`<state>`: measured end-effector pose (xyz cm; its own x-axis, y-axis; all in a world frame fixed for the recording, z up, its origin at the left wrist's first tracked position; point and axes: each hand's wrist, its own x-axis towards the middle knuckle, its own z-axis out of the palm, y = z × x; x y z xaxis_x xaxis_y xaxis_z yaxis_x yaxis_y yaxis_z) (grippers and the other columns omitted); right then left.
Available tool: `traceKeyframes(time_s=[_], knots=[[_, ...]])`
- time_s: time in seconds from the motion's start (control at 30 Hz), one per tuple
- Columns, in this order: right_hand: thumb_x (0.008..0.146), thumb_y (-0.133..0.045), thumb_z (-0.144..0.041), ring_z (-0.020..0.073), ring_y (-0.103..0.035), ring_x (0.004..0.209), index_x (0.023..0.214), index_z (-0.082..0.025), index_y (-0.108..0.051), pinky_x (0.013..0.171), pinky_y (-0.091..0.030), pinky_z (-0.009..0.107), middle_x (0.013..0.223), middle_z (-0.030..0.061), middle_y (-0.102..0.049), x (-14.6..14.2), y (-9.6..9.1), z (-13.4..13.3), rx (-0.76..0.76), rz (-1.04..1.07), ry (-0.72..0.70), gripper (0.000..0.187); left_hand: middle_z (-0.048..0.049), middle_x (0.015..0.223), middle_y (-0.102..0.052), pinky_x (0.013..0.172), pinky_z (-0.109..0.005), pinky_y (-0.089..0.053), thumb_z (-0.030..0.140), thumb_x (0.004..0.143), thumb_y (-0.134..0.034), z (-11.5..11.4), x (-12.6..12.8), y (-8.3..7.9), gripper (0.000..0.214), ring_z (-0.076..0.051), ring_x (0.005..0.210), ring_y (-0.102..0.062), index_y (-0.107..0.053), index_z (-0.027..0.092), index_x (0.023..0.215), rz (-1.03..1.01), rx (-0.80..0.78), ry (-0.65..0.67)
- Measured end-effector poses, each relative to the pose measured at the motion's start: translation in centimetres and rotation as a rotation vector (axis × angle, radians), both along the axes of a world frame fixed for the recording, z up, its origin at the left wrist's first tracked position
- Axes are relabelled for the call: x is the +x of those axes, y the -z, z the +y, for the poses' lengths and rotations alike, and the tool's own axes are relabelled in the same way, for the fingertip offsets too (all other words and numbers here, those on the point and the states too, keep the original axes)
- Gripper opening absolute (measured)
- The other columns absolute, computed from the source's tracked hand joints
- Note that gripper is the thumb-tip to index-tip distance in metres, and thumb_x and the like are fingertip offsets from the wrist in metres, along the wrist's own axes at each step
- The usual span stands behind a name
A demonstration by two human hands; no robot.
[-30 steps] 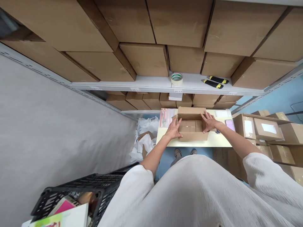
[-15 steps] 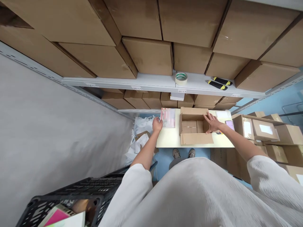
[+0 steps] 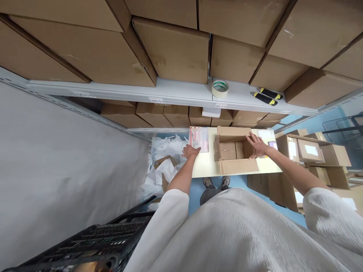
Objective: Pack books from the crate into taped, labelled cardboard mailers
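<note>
An open cardboard box (image 3: 228, 150) lies on a pale yellow table (image 3: 204, 166), its long flaps folded outward and bare cardboard showing inside. Fingers spread, my right hand (image 3: 257, 146) rests across the right end of this box. At the table's left edge, my left hand (image 3: 191, 151) is open, its thumb at the lower edge of a flat red-and-white packet (image 3: 200, 139) that looks clear-wrapped. Beyond my right hand are a purple-screened phone (image 3: 273, 145) and a white sheet or label pad (image 3: 264, 133).
Cartons (image 3: 181, 53) fill the shelf ahead, where a tape roll (image 3: 220, 88) and two black-and-yellow cutters (image 3: 266, 97) lie. White wrapping scraps (image 3: 167, 151) heap left of the table. A black crate (image 3: 113, 234) stands lower left; more boxes (image 3: 310, 149) are at right.
My left hand has gone from closed at the packet's left edge to spread at its lower edge. My right hand stays on the box end. The whole view has shifted slightly.
</note>
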<state>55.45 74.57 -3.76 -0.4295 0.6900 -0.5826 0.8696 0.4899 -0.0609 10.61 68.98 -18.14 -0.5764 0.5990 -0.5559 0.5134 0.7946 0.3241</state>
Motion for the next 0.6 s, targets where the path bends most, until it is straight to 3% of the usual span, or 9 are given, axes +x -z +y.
traceKeyframes(time_s=[0.17, 0.33, 0.6], knots=[[0.063, -0.082, -0.085, 0.0510, 0.014, 0.167, 0.172, -0.029, 0.029, 0.135, -0.007, 0.069, 0.178, 0.0064, 0.038, -0.11, -0.26, -0.12, -0.006, -0.010, 0.008, 0.165, -0.0269, 0.155, -0.051, 0.107, -0.054, -0.046, 0.050, 0.077, -0.091, 0.06, 0.51, 0.36, 0.081, -0.047, 0.150, -0.045, -0.047, 0.019, 0.138, 0.025, -0.014, -0.044], [0.062, -0.083, -0.082, 0.0494, 0.014, 0.168, 0.172, -0.029, 0.028, 0.136, -0.006, 0.067, 0.178, 0.0068, 0.038, -0.31, -0.57, -0.15, -0.017, -0.025, 0.024, 0.165, -0.0267, 0.155, -0.052, 0.111, -0.053, -0.045, 0.050, 0.077, -0.092, -0.13, 0.37, 0.31, 0.080, -0.045, 0.151, -0.045, -0.046, 0.020, 0.136, -0.001, -0.002, -0.063], [0.061, -0.084, -0.081, 0.0499, 0.014, 0.168, 0.172, -0.028, 0.029, 0.136, -0.007, 0.067, 0.176, 0.0066, 0.041, -0.68, -0.79, -0.12, -0.029, -0.033, 0.031, 0.166, -0.0139, 0.129, -0.073, 0.117, -0.047, -0.042, 0.030, 0.092, -0.078, -0.25, 0.78, 0.16, 0.060, -0.033, 0.132, -0.068, -0.040, 0.021, 0.138, -0.139, 0.052, -0.023]])
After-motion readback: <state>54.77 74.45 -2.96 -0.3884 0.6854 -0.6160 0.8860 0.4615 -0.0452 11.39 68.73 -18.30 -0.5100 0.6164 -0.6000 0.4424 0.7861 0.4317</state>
